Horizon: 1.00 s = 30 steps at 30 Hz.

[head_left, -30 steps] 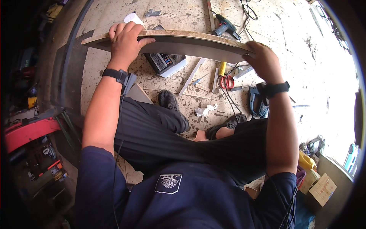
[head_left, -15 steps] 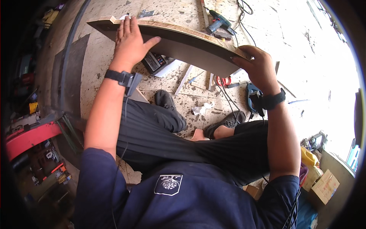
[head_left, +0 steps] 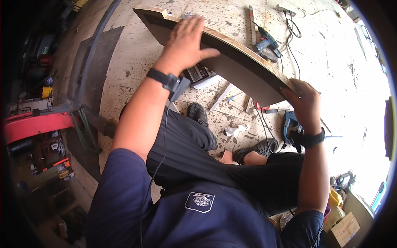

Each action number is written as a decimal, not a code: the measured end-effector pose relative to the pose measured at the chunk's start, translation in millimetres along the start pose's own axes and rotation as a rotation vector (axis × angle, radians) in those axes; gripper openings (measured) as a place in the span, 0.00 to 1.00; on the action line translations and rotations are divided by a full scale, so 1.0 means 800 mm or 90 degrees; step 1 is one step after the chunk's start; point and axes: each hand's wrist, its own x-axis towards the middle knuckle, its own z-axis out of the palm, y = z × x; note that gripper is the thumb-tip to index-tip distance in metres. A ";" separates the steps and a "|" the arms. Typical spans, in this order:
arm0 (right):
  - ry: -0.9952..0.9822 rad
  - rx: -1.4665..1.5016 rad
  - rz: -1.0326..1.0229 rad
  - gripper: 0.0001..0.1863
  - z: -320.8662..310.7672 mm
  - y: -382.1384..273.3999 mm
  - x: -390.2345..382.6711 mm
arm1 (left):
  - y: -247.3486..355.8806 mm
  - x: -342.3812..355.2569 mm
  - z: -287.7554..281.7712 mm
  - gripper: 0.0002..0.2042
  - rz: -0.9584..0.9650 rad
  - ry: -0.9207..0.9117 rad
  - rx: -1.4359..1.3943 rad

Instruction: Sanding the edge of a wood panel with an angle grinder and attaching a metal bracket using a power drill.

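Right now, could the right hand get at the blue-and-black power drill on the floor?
Probably not without letting go: the right hand holds one end of the flat, dark-faced wooden board. The drill lies uncovered beyond its upper edge.

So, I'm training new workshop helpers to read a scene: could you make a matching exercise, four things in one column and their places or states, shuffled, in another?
Things
1. Drill
2. Crumpled white scrap
3. Board
4. Cardboard box

Places or states
A. At the lower right of the picture
B. Gripped near one end by the right hand
C. On the floor, beyond the board
D. By the shoes

Pairs: 1-C, 2-D, 3-B, 4-A
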 end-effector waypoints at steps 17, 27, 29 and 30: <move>-0.033 -0.006 0.053 0.15 0.002 -0.020 -0.002 | 0.023 -0.028 0.005 0.62 0.051 0.040 -0.028; -0.001 0.016 0.053 0.15 0.005 -0.011 -0.012 | 0.112 -0.040 -0.006 0.57 0.204 0.009 -0.109; -0.015 0.015 0.031 0.15 0.004 -0.014 -0.010 | 0.131 -0.044 -0.010 0.56 0.241 -0.022 -0.117; -0.010 0.005 0.030 0.14 0.006 -0.014 -0.010 | 0.139 -0.047 -0.013 0.56 0.255 -0.029 -0.131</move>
